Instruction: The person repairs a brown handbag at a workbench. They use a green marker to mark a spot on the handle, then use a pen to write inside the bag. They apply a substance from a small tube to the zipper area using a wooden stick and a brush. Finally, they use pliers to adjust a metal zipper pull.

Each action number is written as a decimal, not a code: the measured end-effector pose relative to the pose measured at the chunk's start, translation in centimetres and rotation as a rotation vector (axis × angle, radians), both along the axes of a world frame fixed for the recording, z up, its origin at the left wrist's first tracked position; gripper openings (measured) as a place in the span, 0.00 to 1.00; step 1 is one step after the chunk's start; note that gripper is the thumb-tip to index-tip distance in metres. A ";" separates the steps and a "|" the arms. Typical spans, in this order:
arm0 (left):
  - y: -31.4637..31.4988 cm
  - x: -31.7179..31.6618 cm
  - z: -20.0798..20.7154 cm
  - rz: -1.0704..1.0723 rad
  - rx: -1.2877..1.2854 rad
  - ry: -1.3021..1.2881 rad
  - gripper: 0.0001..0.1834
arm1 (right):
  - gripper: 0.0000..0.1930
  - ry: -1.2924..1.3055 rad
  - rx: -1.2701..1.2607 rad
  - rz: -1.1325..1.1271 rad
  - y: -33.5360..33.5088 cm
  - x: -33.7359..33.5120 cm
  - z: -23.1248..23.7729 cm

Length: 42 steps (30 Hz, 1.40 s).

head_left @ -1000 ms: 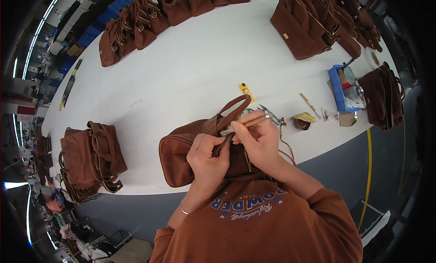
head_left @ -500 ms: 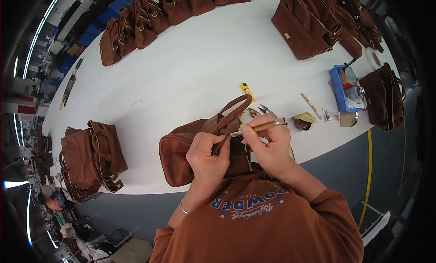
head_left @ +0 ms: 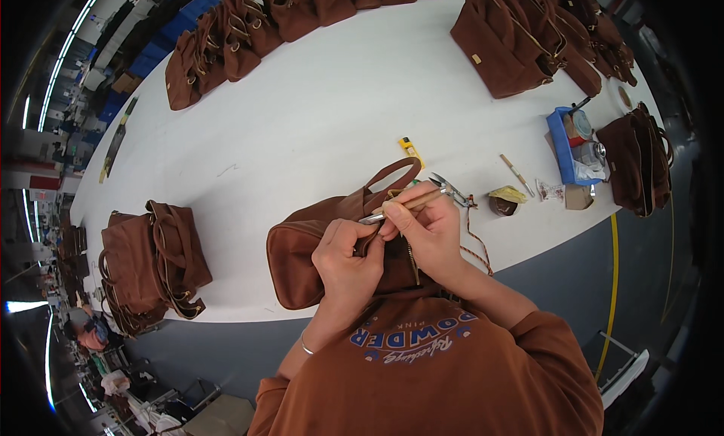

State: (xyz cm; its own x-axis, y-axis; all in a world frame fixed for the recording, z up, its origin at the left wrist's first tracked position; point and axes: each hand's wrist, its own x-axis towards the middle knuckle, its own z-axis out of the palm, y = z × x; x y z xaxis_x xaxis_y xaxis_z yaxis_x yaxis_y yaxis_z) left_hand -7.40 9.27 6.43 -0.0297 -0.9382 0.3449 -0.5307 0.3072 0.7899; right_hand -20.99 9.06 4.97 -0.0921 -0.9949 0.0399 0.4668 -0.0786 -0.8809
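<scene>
A brown handbag (head_left: 290,244) lies tilted on the white table in front of me, its handle loop (head_left: 392,168) upward and its zipped mouth toward my hands. My left hand (head_left: 347,259) pinches the edge of the bag's opening. In my right hand (head_left: 430,229) is a slim wooden-handled tool (head_left: 417,200) with a metal tip, held like a pen. The tip points left and rests at the bag edge beside my left fingers; the exact contact is hidden. Just beyond my right hand are metal snips (head_left: 443,182), partly covered. A thin reddish cord (head_left: 471,236) trails on the table.
A yellow box cutter (head_left: 411,152), a pen-like stick (head_left: 516,174) and a small pot (head_left: 505,204) lie around the bag. At right stands a blue bin (head_left: 562,149) of supplies. More brown bags (head_left: 177,251) sit at left, far (head_left: 505,48) and right (head_left: 637,165).
My right hand has shifted slightly left and up, bringing the tool's tip further left toward my left fingers. The snips and cord show more now. The bag has moved very slightly.
</scene>
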 end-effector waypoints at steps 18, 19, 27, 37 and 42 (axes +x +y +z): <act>-0.3 0.0 0.7 0.025 0.081 0.009 0.07 | 0.06 0.468 -0.194 -0.147 0.5 -1.4 1.1; -0.4 0.0 0.8 0.024 0.079 0.009 0.07 | 0.06 0.508 -0.225 -0.160 0.4 -1.4 1.0; -0.4 -0.2 1.1 0.007 0.111 0.024 0.07 | 0.06 0.475 -0.198 -0.196 0.6 -0.5 0.3; -0.2 -0.3 1.2 0.016 0.165 0.077 0.07 | 0.03 0.622 -0.303 -0.271 -0.1 -1.3 0.7; -0.5 -0.3 1.3 0.004 0.142 0.039 0.07 | 0.04 0.580 -0.316 -0.237 0.3 -1.4 1.2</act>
